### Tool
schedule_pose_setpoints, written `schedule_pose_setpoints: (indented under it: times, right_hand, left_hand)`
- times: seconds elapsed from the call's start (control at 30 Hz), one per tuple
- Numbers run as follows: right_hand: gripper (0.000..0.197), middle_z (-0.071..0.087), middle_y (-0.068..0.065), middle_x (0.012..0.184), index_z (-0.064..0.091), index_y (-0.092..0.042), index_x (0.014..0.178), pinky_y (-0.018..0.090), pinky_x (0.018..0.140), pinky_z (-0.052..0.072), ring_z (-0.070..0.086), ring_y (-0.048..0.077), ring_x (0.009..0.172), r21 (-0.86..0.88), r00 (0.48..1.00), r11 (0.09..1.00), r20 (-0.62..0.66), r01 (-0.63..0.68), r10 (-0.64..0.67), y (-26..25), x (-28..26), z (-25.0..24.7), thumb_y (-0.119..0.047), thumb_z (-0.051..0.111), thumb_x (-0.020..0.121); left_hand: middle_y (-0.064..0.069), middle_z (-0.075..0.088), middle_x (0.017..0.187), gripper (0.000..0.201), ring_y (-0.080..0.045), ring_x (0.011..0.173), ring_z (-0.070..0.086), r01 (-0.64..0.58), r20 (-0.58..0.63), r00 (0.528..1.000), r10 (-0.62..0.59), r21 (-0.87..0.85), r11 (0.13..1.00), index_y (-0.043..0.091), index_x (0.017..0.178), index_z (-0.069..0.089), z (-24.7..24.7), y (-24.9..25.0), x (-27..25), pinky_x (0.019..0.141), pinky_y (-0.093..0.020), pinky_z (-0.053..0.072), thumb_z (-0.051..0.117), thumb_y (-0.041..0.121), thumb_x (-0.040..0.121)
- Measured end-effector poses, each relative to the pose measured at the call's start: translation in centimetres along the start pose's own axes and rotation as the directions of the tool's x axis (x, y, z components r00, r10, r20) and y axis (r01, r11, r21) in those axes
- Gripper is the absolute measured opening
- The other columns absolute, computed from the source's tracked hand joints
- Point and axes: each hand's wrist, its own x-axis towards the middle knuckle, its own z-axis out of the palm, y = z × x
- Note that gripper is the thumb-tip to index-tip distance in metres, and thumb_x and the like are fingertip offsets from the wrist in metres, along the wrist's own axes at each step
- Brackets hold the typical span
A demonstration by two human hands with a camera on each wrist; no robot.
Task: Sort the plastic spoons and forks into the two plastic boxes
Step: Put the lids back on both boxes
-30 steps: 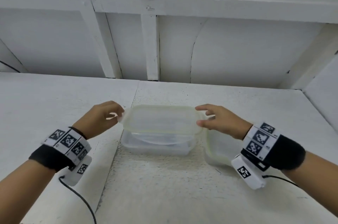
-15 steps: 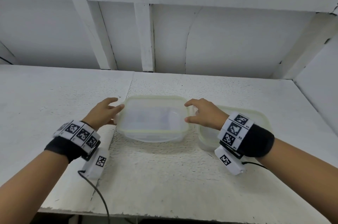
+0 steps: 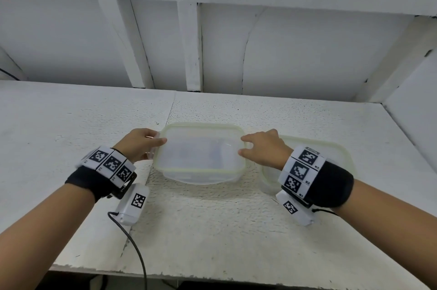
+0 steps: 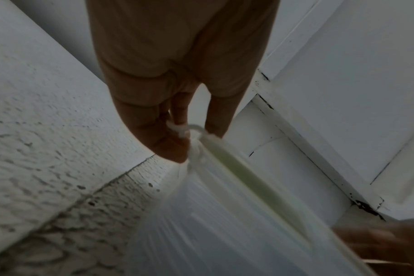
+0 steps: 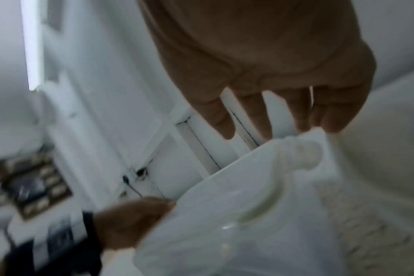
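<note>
A: Head view first. What's on the surface (image 3: 71, 124)?
B: Two clear boxes. The nearer box (image 3: 201, 154) sits in the middle with its lid on, a pale green seal running round the rim. The second box (image 3: 340, 150) is just to its right, partly behind the right wrist.

A: And the hands?
B: The left hand (image 3: 139, 145) is at the box's left end, thumb laid over the lid edge, fingers curled round the side clip. The right hand (image 3: 264, 150) is at the right end, fingertips on the lid edge, fingers bent.

A: Any spoons or forks?
B: Something pale and blurred shows through the lid; I can't tell what it is.

A: Left wrist view?
B: The left hand (image 4: 177, 84) pinches the box's (image 4: 225, 214) corner clip between thumb and fingers. The green seal runs away from the grip. The right hand (image 4: 385, 248) is a blur at the lower right.

A: Right wrist view?
B: It's blurred. The right hand's (image 5: 272, 74) fingers (image 5: 331, 115) hang bent over the box's (image 5: 248, 214) clip, tips touching it; whether they really grip it I can't tell. The left hand (image 5: 130, 220) holds the far end
</note>
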Motion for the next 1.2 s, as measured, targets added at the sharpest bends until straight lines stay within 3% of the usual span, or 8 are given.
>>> schedule_pose_setpoints:
  times: [0.1, 0.23, 0.47, 0.6, 0.73, 0.83, 0.97, 1.2]
  right_hand:
    - [0.028, 0.063, 0.010, 0.104, 0.065, 0.002, 0.102, 0.038, 0.092, 0.039, 0.051, 0.025, 0.103, 0.460, 0.996, 0.885, -0.011, -0.069, 0.083, -0.9, 0.3, -0.3, -0.021, 0.051, 0.092]
    - [0.038, 0.026, -0.004, 0.060, 0.032, -0.013, 0.056, 0.028, 0.056, 0.031, 0.025, 0.010, 0.054, 0.656, 0.977, 0.739, -0.013, -0.152, 0.212, -2.1, 0.4, -0.8, -0.001, 0.050, 0.087]
    - [0.041, 0.020, 0.001, 0.062, 0.025, -0.017, 0.059, 0.048, 0.103, 0.037, 0.023, 0.014, 0.059, 0.678, 0.959, 0.692, 0.069, -0.247, 0.275, -2.8, 0.8, 0.2, 0.003, 0.047, 0.087]
    - [0.033, 0.025, 0.000, 0.064, 0.035, -0.012, 0.061, 0.026, 0.061, 0.037, 0.026, 0.014, 0.057, 0.667, 0.959, 0.705, 0.050, -0.241, 0.280, -2.7, 0.7, 0.0, 0.006, 0.044, 0.088]
    - [0.028, 0.058, 0.014, 0.113, 0.054, 0.011, 0.115, 0.039, 0.091, 0.049, 0.057, 0.032, 0.104, 0.628, 0.973, 0.750, 0.052, -0.206, 0.223, -2.4, 0.5, -0.3, 0.005, 0.044, 0.090]
    - [0.026, 0.039, 0.000, 0.068, 0.050, -0.007, 0.068, 0.021, 0.057, 0.038, 0.038, 0.013, 0.058, 0.636, 0.971, 0.745, 0.030, -0.203, 0.238, -2.4, 0.7, -0.5, 0.006, 0.042, 0.089]
    - [0.041, 0.056, 0.019, 0.121, 0.041, 0.015, 0.129, 0.045, 0.104, 0.038, 0.054, 0.034, 0.110, 0.657, 0.965, 0.721, 0.041, -0.221, 0.258, -2.5, 0.7, -0.7, 0.005, 0.044, 0.089]
    - [0.036, 0.045, 0.020, 0.137, 0.045, 0.007, 0.127, 0.045, 0.101, 0.044, 0.047, 0.036, 0.122, 0.581, 0.968, 0.777, 0.088, -0.243, 0.237, -2.6, 0.9, -0.3, 0.002, 0.044, 0.092]
  left_hand:
    - [-0.008, 0.059, 0.087, 0.023, -0.019, 0.076, 0.055, 0.017, 0.008, 1.000, -0.017, -0.014, 1.000, 0.001, 0.109, 0.056, 0.0, 0.0, 0.1, 0.069, -0.029, 0.049, 0.061, 0.010, 0.089]
    - [-0.010, 0.060, 0.090, 0.021, -0.018, 0.075, 0.057, 0.015, 0.018, 1.000, -0.014, -0.031, 0.999, 0.004, 0.108, 0.054, -0.1, 0.1, 0.0, 0.065, -0.028, 0.049, 0.061, 0.009, 0.088]
    - [-0.009, 0.061, 0.095, 0.037, -0.018, 0.080, 0.059, -0.028, 0.032, 0.999, 0.028, -0.004, 1.000, 0.012, 0.125, 0.052, -0.2, 0.4, 0.1, 0.063, -0.028, 0.048, 0.061, 0.009, 0.089]
    - [-0.013, 0.060, 0.108, 0.041, -0.022, 0.087, 0.058, -0.063, 0.006, 0.998, 0.063, 0.057, 0.996, 0.010, 0.130, 0.050, 0.0, 0.2, 0.2, 0.063, -0.026, 0.048, 0.059, 0.012, 0.090]
    - [-0.010, 0.058, 0.095, 0.039, -0.017, 0.071, 0.056, -0.135, -0.014, 0.990, 0.138, 0.139, 0.981, 0.009, 0.130, 0.050, 0.1, 0.0, 0.3, 0.056, -0.022, 0.045, 0.057, 0.014, 0.091]
    - [-0.006, 0.055, 0.085, 0.039, -0.015, 0.061, 0.054, -0.188, -0.058, 0.978, 0.201, 0.177, 0.966, 0.011, 0.129, 0.051, -0.1, 0.0, 0.4, 0.055, -0.022, 0.043, 0.058, 0.015, 0.091]
    - [-0.009, 0.056, 0.086, 0.039, -0.017, 0.065, 0.057, -0.205, -0.044, 0.974, 0.222, 0.241, 0.949, 0.009, 0.129, 0.051, -0.1, 0.2, 0.4, 0.052, -0.020, 0.047, 0.058, 0.016, 0.091]
    - [-0.012, 0.054, 0.105, 0.046, -0.024, 0.093, 0.054, -0.161, 0.030, 0.987, 0.160, 0.297, 0.941, 0.006, 0.135, 0.044, 0.0, 0.4, 0.6, 0.064, -0.029, 0.050, 0.056, 0.019, 0.093]
